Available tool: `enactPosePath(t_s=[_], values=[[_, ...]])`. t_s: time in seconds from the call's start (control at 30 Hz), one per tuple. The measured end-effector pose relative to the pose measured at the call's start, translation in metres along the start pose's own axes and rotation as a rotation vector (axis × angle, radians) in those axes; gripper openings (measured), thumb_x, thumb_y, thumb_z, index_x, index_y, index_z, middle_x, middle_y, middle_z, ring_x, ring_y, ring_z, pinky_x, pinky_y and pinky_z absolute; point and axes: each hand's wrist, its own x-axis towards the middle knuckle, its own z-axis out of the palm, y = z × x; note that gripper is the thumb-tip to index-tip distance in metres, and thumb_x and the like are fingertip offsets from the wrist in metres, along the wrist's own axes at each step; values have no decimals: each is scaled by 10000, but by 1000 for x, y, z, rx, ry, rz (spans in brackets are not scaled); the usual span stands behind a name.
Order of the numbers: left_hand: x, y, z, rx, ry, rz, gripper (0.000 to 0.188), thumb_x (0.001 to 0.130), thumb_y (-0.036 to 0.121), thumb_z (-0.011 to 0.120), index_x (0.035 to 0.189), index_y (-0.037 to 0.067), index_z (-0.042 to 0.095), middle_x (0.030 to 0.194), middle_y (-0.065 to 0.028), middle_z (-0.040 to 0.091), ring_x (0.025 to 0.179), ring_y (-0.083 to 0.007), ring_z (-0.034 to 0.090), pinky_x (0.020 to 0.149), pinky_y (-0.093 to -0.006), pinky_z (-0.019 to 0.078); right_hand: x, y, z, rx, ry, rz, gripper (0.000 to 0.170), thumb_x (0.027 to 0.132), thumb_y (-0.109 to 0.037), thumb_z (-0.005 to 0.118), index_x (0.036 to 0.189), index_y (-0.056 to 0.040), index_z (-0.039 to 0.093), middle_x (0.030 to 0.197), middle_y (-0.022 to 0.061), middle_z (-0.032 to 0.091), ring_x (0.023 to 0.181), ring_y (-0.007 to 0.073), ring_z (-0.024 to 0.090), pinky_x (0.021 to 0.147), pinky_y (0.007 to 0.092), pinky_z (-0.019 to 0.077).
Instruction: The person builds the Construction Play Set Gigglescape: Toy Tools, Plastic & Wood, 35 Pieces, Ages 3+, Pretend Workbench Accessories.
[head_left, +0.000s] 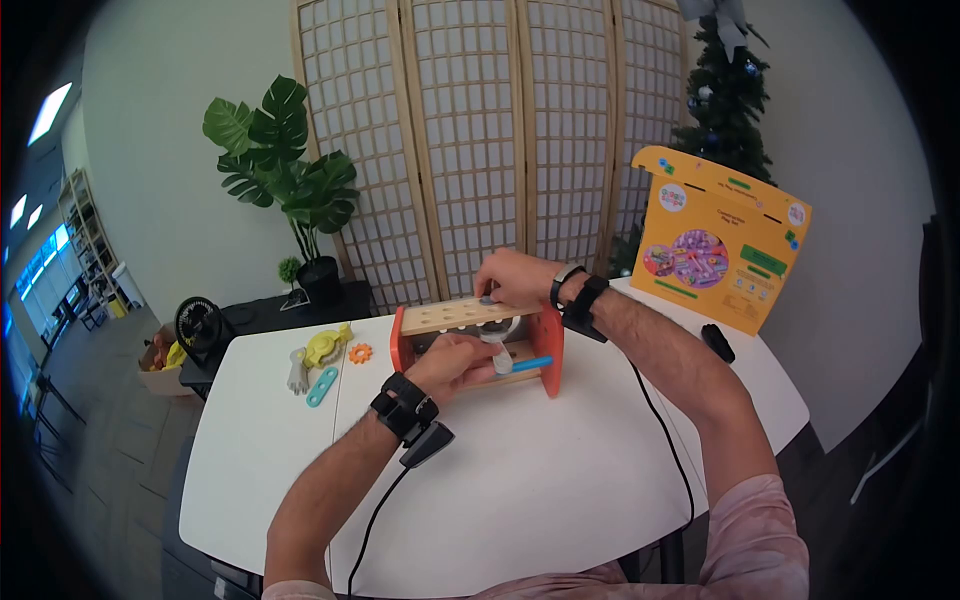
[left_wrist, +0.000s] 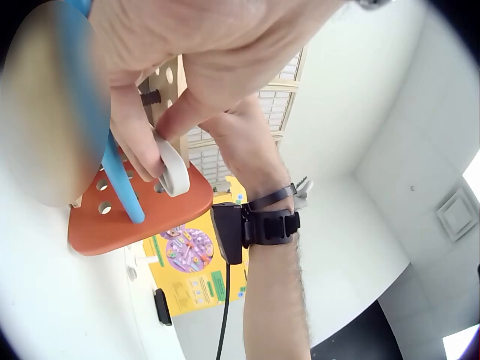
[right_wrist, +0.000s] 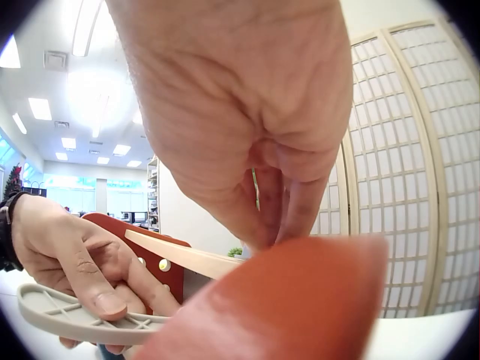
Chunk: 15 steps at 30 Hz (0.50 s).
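A toy workbench [head_left: 450, 318] with a pale perforated wooden top and orange end panels [left_wrist: 142, 214] stands on the table. My right hand [head_left: 515, 278] reaches over its top, fingers and thumb pinching a small grey screw [head_left: 487, 299] at the right end. Below the slat a dark threaded shank [left_wrist: 151, 97] sticks out. In front of the bench my left hand [head_left: 455, 362] grips a light grey plastic piece [right_wrist: 82, 315] with a ribbed face and rounded end, thumb on the ribs. Beside that hand, a blue rod [head_left: 530, 365] runs to the orange panel.
On the table's left lie a yellow toy piece [head_left: 322, 348], an orange gear [head_left: 360, 353], a teal strip [head_left: 322, 387] and a grey toy piece [head_left: 298, 372]. A yellow box [head_left: 720, 240] stands back right, near a black object [head_left: 717, 342]. Cables trail from both wrists.
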Motion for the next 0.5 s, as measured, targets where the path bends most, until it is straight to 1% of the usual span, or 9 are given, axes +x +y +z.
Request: enactPosePath(t_s=[0.1, 0.27, 0.4, 0.5], values=[[10, -3, -4, -24, 33, -15, 274, 1054, 117, 713, 1276, -43, 699, 1239, -95, 724, 1144, -139, 715, 1011, -252, 610, 1, 1, 1, -22, 17, -14, 280, 835, 57, 725, 1088, -15, 820, 1075, 198, 805, 1039, 348, 775, 920, 431, 618], [18, -8, -7, -90, -16, 16, 216, 1048, 102, 724, 1236, -4, 710, 1240, -61, 720, 1126, -134, 715, 996, -253, 612, 3, 6, 4, -23, 19, -32, 289, 818, 64, 711, 1073, -17, 819, 1072, 194, 806, 1035, 346, 776, 916, 431, 621], [22, -7, -9, -53, -14, 12, 203, 1051, 108, 724, 1232, 19, 700, 1250, -50, 713, 1145, -133, 712, 994, -261, 618, 5, 6, 4, -39, 12, -30, 297, 806, 60, 708, 1070, -18, 819, 1056, 191, 808, 1019, 344, 779, 898, 430, 622], [22, -5, -7, -50, -8, 49, 206, 1060, 106, 713, 1250, 33, 678, 1245, -55, 710, 1148, -133, 710, 1000, -274, 619, 6, 6, 3, -44, 10, -24, 293, 802, 52, 714, 1065, -21, 821, 1030, 187, 809, 1001, 341, 782, 881, 427, 623]])
